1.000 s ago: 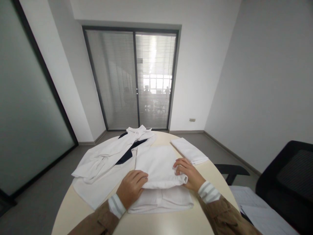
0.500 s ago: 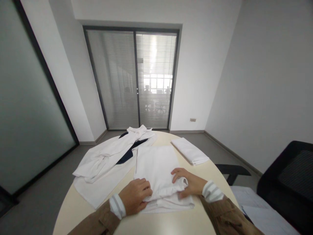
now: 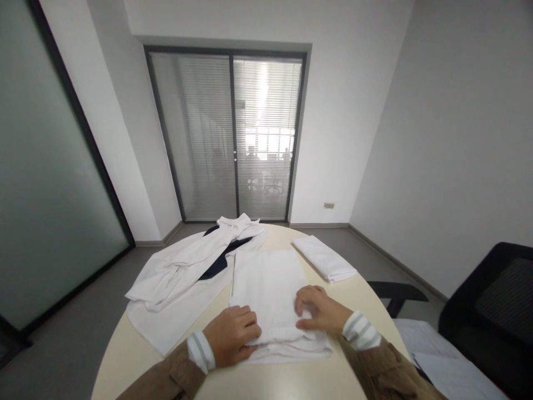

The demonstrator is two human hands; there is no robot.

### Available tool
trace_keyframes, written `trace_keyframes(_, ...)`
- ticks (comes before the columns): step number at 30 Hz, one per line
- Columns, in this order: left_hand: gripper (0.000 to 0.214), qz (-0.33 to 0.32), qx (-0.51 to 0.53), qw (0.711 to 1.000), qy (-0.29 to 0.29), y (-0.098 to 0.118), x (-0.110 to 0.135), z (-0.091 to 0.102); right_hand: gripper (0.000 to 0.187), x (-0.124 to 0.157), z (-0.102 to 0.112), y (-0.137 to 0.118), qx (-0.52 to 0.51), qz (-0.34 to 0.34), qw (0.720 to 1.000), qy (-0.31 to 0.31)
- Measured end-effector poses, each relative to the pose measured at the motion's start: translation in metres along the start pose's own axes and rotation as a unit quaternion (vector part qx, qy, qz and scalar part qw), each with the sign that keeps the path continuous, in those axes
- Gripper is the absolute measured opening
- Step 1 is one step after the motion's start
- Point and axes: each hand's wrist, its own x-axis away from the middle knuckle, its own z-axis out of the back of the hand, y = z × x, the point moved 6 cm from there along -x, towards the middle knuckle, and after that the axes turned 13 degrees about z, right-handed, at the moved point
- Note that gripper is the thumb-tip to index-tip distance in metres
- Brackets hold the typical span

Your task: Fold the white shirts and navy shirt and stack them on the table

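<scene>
Folded white cloth [image 3: 270,278] lies before us on our counter [image 3: 287,383] | left fingers [image 3: 251,331] bend at its edge, maybe holding it flat (pinching? we can't tell) | right fingers [image 3: 308,293] spread loose

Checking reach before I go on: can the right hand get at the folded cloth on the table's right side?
Probably yes: the right hand looks open, the folded cloth lies just beyond it, and only table shows between them.

The interior is an office room. Slatted blinds [image 3: 195,139] screen its glass partition [image 3: 233,111]; a mesh-backed chair [image 3: 506,294] stands beside the round table [image 3: 287,383].
</scene>
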Motion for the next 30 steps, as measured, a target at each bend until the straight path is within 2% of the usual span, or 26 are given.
trace_keyframes(5,0.015,-0.013,-0.001,1.0,0.011,0.003,0.0,0.004,0.067,-0.01,0.003,-0.019,0.06,0.073,0.994,0.048)
trace_keyframes(7,0.013,-0.017,-0.005,1.0,0.015,0.004,0.0,0.004,0.08,-0.013,-0.007,-0.025,0.07,0.091,0.993,0.022)
trace_keyframes(11,0.013,-0.033,-0.016,0.999,0.023,0.006,-0.001,-0.002,0.109,-0.017,-0.035,-0.034,0.061,0.112,0.989,-0.069)
trace_keyframes(15,0.011,-0.047,-0.026,0.998,0.019,0.009,0.0,-0.007,0.105,-0.015,-0.049,-0.036,0.049,0.106,0.986,-0.119)
trace_keyframes(18,0.013,-0.024,0.026,0.999,0.001,0.006,0.0,-0.003,0.099,-0.014,-0.05,-0.035,0.033,0.094,0.986,-0.135)
trace_keyframes(22,0.015,0.1,0.176,0.979,-0.037,-0.013,-0.01,0.009,0.099,-0.013,-0.049,-0.035,0.007,0.087,0.984,-0.156)
trace_keyframes(25,0.02,0.183,0.187,0.965,-0.01,-0.03,-0.022,0.015,0.102,-0.013,-0.052,-0.036,0.004,0.076,0.983,-0.168)
trace_keyframes(27,0.043,0.182,0.164,0.969,0.0,-0.032,-0.027,0.011,0.105,-0.013,-0.055,-0.037,0.009,0.065,0.984,-0.167)
trace_keyframes(29,0.073,0.153,0.149,0.976,-0.038,-0.027,-0.029,-0.002,0.104,-0.012,-0.057,-0.036,0.009,0.055,0.987,-0.15)
trace_keyframes(30,0.081,0.136,0.144,0.978,-0.069,-0.024,-0.028,-0.01,0.099,-0.012,-0.058,-0.035,0.004,0.047,0.989,-0.139)
